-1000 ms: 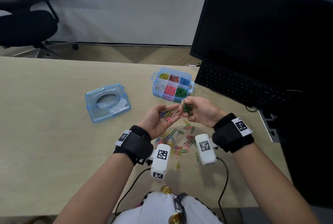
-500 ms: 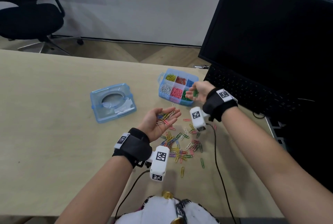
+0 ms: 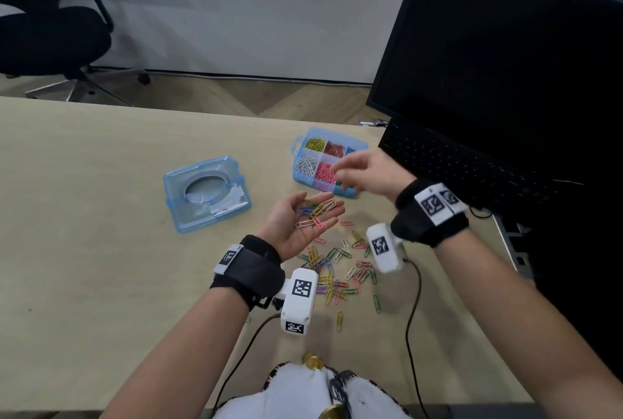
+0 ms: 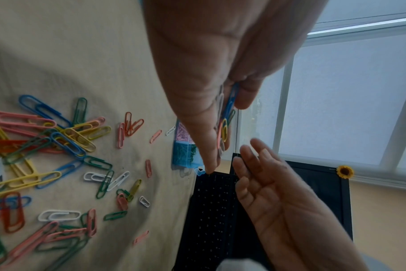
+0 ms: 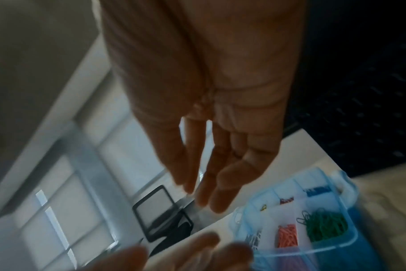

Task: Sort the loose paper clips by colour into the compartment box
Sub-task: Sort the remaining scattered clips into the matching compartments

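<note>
The left hand (image 3: 296, 221) lies palm up above the bench (image 3: 101, 233), fingers straight and relaxed, cradling mixed paper clips (image 3: 317, 213) whose long axes mostly run along the fingers. The right hand (image 3: 367, 172) hovers over the compartment box (image 3: 305, 179), fingers loosely spread, empty, hiding its blue and green compartments. Loose clips (image 3: 337, 270) lie scattered every way between the wrists.

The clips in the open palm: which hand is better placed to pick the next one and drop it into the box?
The right hand: it is empty with straight fingers beside the box. The left hand lies palm-up, carrying the clips.
</note>
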Demonstrator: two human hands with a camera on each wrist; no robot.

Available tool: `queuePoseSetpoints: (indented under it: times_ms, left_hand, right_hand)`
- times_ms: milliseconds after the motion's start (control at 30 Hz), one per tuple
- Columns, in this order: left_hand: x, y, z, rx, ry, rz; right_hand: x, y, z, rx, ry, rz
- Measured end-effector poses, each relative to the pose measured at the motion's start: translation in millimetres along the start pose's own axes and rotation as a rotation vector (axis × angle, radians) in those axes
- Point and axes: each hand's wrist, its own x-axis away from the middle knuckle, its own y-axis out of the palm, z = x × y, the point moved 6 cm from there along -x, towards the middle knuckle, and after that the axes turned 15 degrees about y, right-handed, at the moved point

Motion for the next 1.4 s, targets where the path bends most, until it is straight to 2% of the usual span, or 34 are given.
queuePoseSetpoints:
  times_ms: [67, 133, 200, 267, 433, 500, 567, 700, 867, 967, 1033, 1167, 1300, 1400]
  left_hand:
    - [1, 4, 0, 0.017, 0.001, -0.017]
    - [2, 7, -1, 0.046, -0.006, -0.031]
    - [3, 9, -1, 0.062, -0.008, -0.045]
    - [3, 8, -1, 0.064, -0.008, -0.041]
    - [3, 4, -1, 0.083, -0.006, -0.042]
    - [0, -2, 2, 0.067, 0.011, -0.025]
    - [-3, -11, 7, 0.037, 0.047, 0.016]
    - [-8, -26, 15, 0.015, 0.085, 0.097]
    - [-6, -27, 22, 0.028, 0.101, 0.079]
    - [-5, -24, 26, 0.066, 0.110, 0.066]
    - [-7, -23, 28, 0.100, 0.125, 0.065]
    - [-12, -22, 27, 0.138, 0.118, 0.045]
    - [-13, -18, 20, 0.169, 0.080, 0.015]
    - [-16, -20, 17, 0.167, 0.077, 0.043]
  right_hand:
    - [15, 17, 2, 0.231, -0.107, -0.031]
    - [21, 27, 8, 0.342, -0.148, 0.047]
    - [24, 29, 8, 0.342, -0.200, 0.143]
    - [24, 28, 9, 0.310, -0.229, 0.177]
    - [21, 26, 11, 0.291, -0.267, 0.121]
    - [13, 25, 16, 0.293, -0.245, 0.073]
    - [-4, 24, 22, 0.269, -0.148, 0.033]
    - [-42, 28, 12, 0.347, 0.026, 0.047]
    - [-82, 30, -27, 0.226, 0.042, 0.161]
    - [-84, 32, -35, 0.274, -0.011, 0.225]
    - [-68, 38, -38, 0.278, -0.104, 0.188]
    - [-26, 60, -30, 0.311, -0.192, -0.062]
    - [-17, 67, -18, 0.383, -0.233, -0.026]
    - [-19, 68, -9, 0.244, -0.221, -0.043]
